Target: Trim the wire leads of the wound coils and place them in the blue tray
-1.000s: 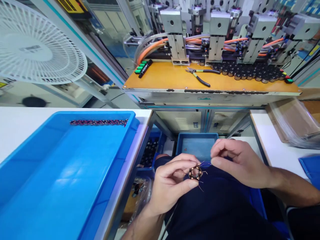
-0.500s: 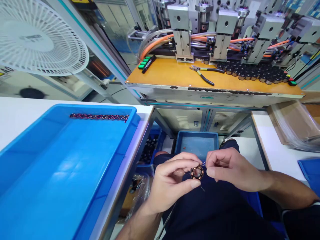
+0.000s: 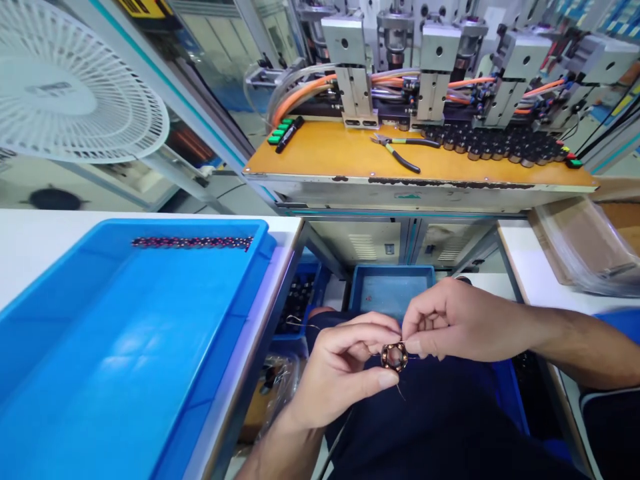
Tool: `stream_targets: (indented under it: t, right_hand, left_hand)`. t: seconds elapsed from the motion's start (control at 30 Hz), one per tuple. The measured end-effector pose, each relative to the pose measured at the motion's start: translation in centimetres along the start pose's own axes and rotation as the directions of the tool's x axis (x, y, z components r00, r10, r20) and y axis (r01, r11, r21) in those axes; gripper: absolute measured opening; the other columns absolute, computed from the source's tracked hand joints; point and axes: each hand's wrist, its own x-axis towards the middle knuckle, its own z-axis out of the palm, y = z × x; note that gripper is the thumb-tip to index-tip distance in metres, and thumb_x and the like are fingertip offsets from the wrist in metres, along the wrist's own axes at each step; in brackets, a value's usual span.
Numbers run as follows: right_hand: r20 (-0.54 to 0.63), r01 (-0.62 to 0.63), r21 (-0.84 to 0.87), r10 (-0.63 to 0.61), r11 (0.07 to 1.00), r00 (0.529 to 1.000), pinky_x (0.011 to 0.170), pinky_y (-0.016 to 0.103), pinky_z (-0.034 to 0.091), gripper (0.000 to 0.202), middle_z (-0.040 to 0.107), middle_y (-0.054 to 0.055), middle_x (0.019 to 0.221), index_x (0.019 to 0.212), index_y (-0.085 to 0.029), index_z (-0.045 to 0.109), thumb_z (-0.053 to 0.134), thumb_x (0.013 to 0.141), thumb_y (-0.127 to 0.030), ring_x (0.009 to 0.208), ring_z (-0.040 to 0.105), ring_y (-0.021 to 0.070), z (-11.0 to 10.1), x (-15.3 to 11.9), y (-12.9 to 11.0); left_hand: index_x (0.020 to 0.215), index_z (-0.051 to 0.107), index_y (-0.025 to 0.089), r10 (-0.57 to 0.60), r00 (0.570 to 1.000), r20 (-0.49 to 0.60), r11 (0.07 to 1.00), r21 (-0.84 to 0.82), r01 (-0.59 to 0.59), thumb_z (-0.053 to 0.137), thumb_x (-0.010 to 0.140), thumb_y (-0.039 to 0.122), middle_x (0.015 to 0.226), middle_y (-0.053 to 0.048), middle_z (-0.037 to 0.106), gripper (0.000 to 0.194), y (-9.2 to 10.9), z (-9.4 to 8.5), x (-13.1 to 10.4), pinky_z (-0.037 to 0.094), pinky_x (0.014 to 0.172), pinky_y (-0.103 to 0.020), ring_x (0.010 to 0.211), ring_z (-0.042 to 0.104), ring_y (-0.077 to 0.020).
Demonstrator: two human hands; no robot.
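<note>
A small round copper-wound coil (image 3: 394,358) with an open centre is pinched between the thumb and fingers of my left hand (image 3: 345,367), above my lap. Thin wire ends stick out from it, one hanging below. Close against the coil's upper right side, my right hand (image 3: 450,323) has its thumb and forefinger pressed together on a thin wire. Part of that wire is hidden by the fingers.
On the left table, a large blue tray (image 3: 145,320) holds a row of small coils (image 3: 193,243). Pliers (image 3: 400,150), markers (image 3: 289,135) and many black parts (image 3: 500,143) lie on the orange machine ledge (image 3: 320,157). A small blue bin (image 3: 390,287) stands below.
My right hand has shifted slightly up and left, closer over the coil's top right. My left hand still holds the coil. The whole view has shifted a little.
</note>
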Motion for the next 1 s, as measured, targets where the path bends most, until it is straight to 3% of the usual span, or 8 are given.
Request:
stream_targets:
  t: [0.27, 0.53, 0.9, 1.0]
  right_hand:
    - [-0.042, 0.095, 0.184, -0.088, 0.978, 0.995, 0.053, 0.017, 0.041, 0.011, 0.061, -0.002, 0.063, 0.077, -0.013, 0.068, 0.06, 0.081, -0.019, 0.056, 0.053, 0.0074, 1.0, -0.6, 1.4]
    - [-0.1, 0.134, 0.343, -0.106, 0.93, 0.989, 0.057, 0.018, 0.049, 0.014, 0.063, 0.0, 0.069, 0.078, -0.013, 0.067, 0.066, 0.084, -0.026, 0.058, 0.057, 0.0075, 2.1, -1.3, 2.8]
    - [-0.141, 0.168, 0.26, -0.135, 0.951, 0.981, 0.055, 0.017, 0.047, 0.015, 0.064, 0.0, 0.066, 0.076, -0.013, 0.067, 0.064, 0.084, -0.025, 0.056, 0.057, 0.0079, 3.0, -1.4, 2.4]
    - [-0.145, 0.239, 0.09, -0.225, 0.967, 0.964, 0.056, 0.017, 0.046, 0.013, 0.064, 0.0, 0.067, 0.077, -0.014, 0.068, 0.063, 0.086, -0.023, 0.058, 0.057, 0.0081, 2.8, -2.0, 2.3]
  left_hand:
    - [0.091, 0.08, 0.021, -0.014, 1.0, -0.001, 0.989, -0.145, 0.014, 0.086, 0.062, 0.018, 0.091, -0.007, 0.068, 0.03, -1.0, -0.3, -0.2, 0.056, 0.061, -0.02, 0.063, 0.066, -0.0103]
    - [0.094, 0.079, 0.024, 0.015, 1.0, 0.021, 0.987, -0.16, -0.011, 0.089, 0.06, 0.022, 0.09, -0.006, 0.067, 0.035, -1.2, -0.1, 0.3, 0.055, 0.059, -0.018, 0.062, 0.064, -0.0087]
    - [0.089, 0.079, 0.023, 0.085, 0.996, -0.012, 0.995, -0.044, -0.086, 0.091, 0.055, 0.027, 0.086, -0.005, 0.063, 0.037, -0.9, 0.0, -0.1, 0.051, 0.054, -0.02, 0.061, 0.06, -0.01]
    - [0.088, 0.078, 0.021, 0.088, 0.996, -0.007, 0.995, -0.051, -0.089, 0.09, 0.057, 0.027, 0.085, -0.005, 0.062, 0.033, -0.8, 0.0, -0.1, 0.051, 0.056, -0.021, 0.062, 0.059, -0.0104]
